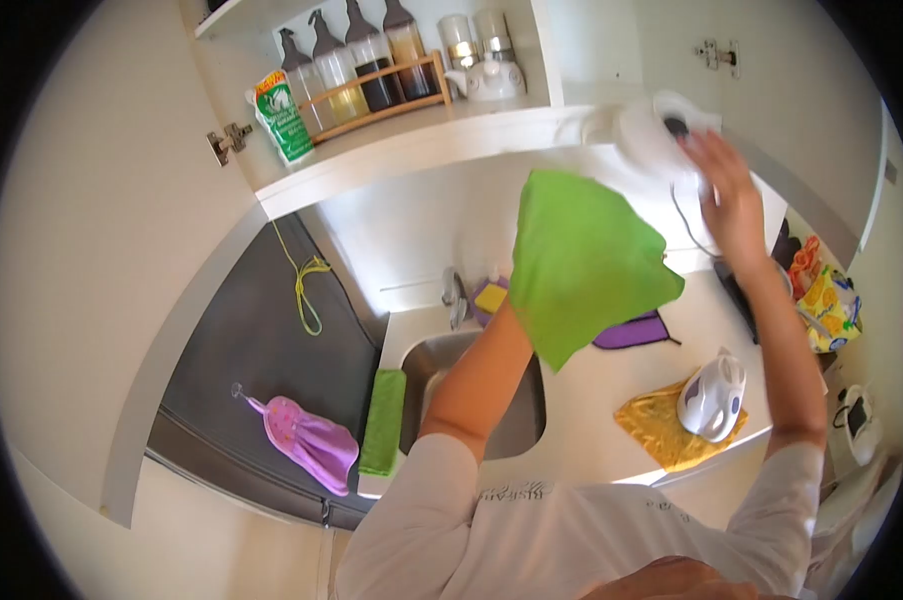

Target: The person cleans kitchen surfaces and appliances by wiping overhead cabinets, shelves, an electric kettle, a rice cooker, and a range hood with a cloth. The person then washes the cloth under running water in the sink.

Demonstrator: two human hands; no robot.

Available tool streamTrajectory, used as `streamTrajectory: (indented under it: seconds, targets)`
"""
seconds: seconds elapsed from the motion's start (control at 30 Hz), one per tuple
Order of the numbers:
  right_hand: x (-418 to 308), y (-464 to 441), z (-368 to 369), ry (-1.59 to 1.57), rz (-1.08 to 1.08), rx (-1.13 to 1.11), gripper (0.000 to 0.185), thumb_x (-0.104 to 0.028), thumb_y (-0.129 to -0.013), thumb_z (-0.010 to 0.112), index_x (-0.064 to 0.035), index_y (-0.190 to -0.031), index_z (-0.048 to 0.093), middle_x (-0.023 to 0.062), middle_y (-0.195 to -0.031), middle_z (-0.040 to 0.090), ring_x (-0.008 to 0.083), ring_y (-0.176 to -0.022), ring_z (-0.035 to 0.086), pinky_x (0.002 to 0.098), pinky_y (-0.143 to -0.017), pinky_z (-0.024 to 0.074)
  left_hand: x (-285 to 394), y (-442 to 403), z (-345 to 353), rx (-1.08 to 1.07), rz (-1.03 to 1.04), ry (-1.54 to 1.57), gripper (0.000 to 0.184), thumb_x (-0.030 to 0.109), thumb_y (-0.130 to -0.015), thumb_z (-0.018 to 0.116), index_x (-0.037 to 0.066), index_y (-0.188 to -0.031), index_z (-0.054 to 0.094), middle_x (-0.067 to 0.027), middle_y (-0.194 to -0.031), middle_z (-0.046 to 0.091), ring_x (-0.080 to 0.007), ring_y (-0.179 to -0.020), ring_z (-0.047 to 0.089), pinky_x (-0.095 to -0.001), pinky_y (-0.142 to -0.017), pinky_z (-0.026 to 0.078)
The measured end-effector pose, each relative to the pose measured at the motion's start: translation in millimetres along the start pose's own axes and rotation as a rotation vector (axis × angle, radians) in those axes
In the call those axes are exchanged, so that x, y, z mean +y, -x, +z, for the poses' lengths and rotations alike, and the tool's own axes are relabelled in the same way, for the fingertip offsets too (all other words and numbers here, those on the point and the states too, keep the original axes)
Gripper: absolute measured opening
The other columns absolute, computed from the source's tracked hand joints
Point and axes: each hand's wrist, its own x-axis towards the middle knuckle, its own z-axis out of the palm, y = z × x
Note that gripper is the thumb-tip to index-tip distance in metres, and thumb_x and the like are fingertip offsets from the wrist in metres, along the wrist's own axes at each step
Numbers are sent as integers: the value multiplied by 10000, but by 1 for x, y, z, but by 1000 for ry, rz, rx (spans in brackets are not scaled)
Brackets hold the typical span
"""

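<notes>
A bright green cloth (pixel 591 260) hangs spread out over the end of my left forearm. My left hand (pixel 531 285) is mostly hidden behind the cloth, apparently gripping it. Up at the right, my right hand (pixel 726 185) is raised in front of the shelf edge, its fingers against a white rounded object (pixel 646 145) with a dark spot. That object is smeared by motion, so its kind is unclear. Below the hands, a purple cloth (pixel 636 330) lies on the counter.
A steel sink (pixel 531 420) with a tap (pixel 453 297) and yellow sponge (pixel 490 298) is below. A white handheld appliance (pixel 712 397) stands on a yellow cloth (pixel 651 425). The shelf (pixel 401 140) holds several pump bottles (pixel 376 75) and a teapot (pixel 491 78). Cabinet doors (pixel 101 250) stand open.
</notes>
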Motion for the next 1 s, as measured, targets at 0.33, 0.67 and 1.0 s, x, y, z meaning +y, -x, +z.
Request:
streamTrajectory:
  seconds: [0.33,0.67,1.0]
  targets:
    - [-141,164,-7,-1115,816,5,663,101,-697,479,-122,-1321,463,188,-1458,234,348,-1277,375,402,-954,425,1,139,-17,92,-209,50,305,174,-893,564,64,-1171,501,-54,-1092,566,-150,-976,562,-300,-788,504]
    - [-187,177,8,-2129,1507,-313,402,-244,-896,525,-42,-1237,453,94,-1019,618,169,-786,641,283,-564,542,-33,183,-22,513,-254,25,272,120,-871,578,68,-1130,515,-33,-1016,581,-126,-898,577,-279,-730,502]
    - [-214,142,1,-1762,1406,-553,424,-418,-933,489,-42,-1120,547,51,-853,646,116,-670,636,249,-541,549,9,164,-43,119,403,-1197,370,182,-719,672,70,-1060,583,-129,-1036,580,-312,-966,543,-402,-811,450]
